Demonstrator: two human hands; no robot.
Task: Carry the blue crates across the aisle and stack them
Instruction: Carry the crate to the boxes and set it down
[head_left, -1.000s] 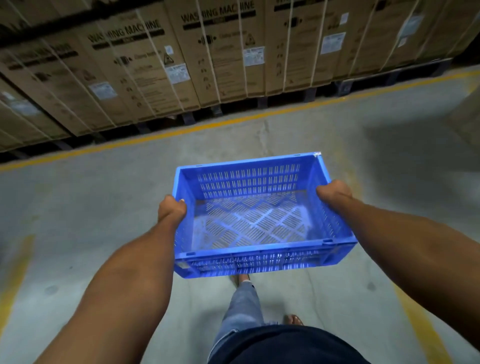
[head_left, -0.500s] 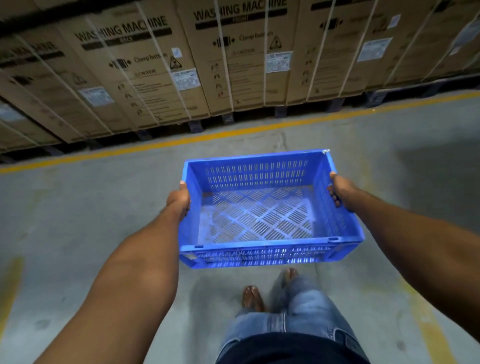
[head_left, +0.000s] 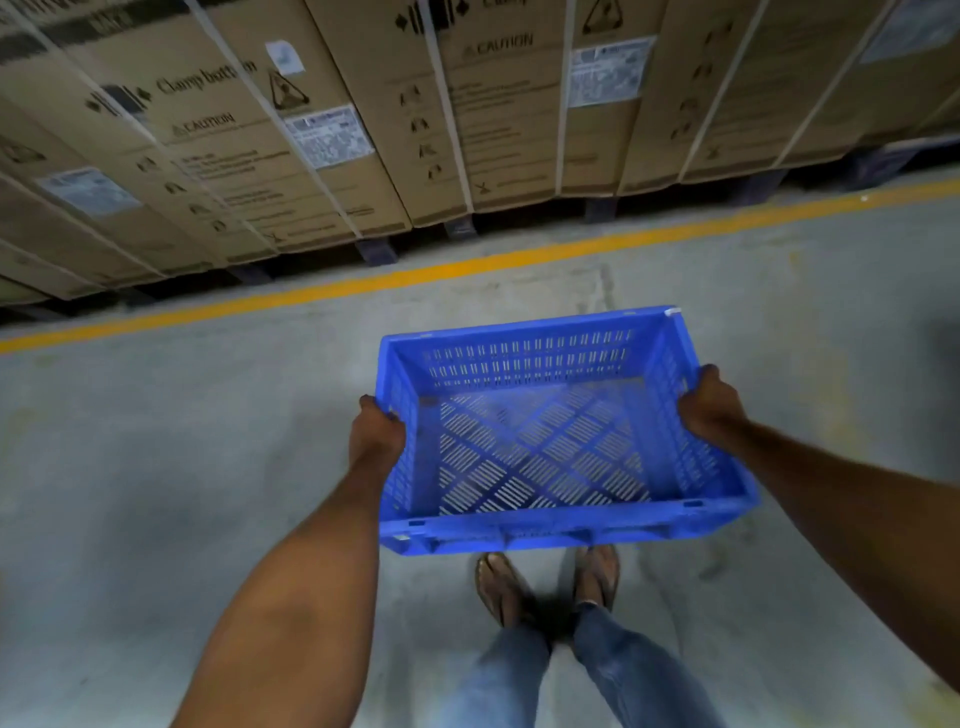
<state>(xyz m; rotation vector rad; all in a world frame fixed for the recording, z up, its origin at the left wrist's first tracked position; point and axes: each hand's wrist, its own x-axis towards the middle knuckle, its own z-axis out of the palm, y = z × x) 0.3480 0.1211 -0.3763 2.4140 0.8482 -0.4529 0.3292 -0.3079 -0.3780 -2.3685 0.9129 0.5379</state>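
Two bare forearms reach forward from the lower corners of the frame. Our left hand (head_left: 375, 434) curls closed over the left rim of the blue crate (head_left: 545, 532), and our right hand (head_left: 710, 408) clamps the right rim, fingers wrapped around it. We hold the crate level, off the floor, right of centre, above our sandalled feet (head_left: 545, 582). Bare concrete floor (head_left: 182, 441) spreads left of it. Beyond, a yellow line (head_left: 467, 267) crosses before the strapped cartons (head_left: 363, 104) filling the top.

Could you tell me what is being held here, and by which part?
The blue crate, gripped by left hand and right hand at its short side rims.
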